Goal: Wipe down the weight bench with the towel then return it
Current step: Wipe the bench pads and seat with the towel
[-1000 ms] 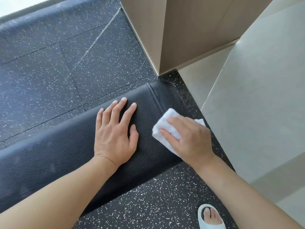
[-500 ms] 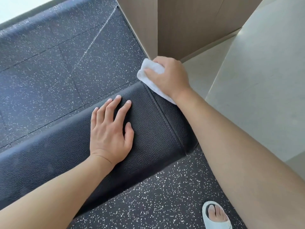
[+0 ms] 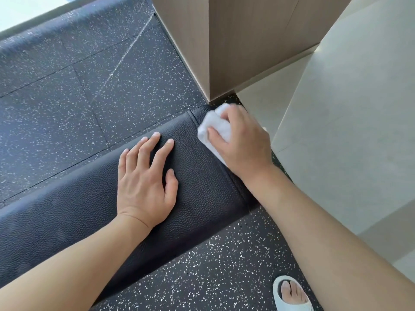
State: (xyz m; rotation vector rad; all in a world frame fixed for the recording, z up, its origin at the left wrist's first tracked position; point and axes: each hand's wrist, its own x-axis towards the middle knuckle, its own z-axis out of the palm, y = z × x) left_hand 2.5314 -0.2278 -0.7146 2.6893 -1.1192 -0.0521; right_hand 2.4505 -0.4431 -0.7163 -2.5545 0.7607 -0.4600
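Note:
The black leather weight bench runs from the lower left to its right end near the middle of the view. My left hand lies flat on the pad with its fingers spread. My right hand grips a crumpled white towel and presses it on the far right end of the bench, beside the seam. Most of the towel is covered by my fingers.
Speckled black rubber flooring surrounds the bench. A beige wooden cabinet corner stands just beyond the bench end. Pale tile floor lies to the right. My foot in a light slipper is at the bottom right.
My right hand carried the towel from the near side of the bench end up to its far corner, then came back a little toward me along the end. The left hand stayed flat on the pad.

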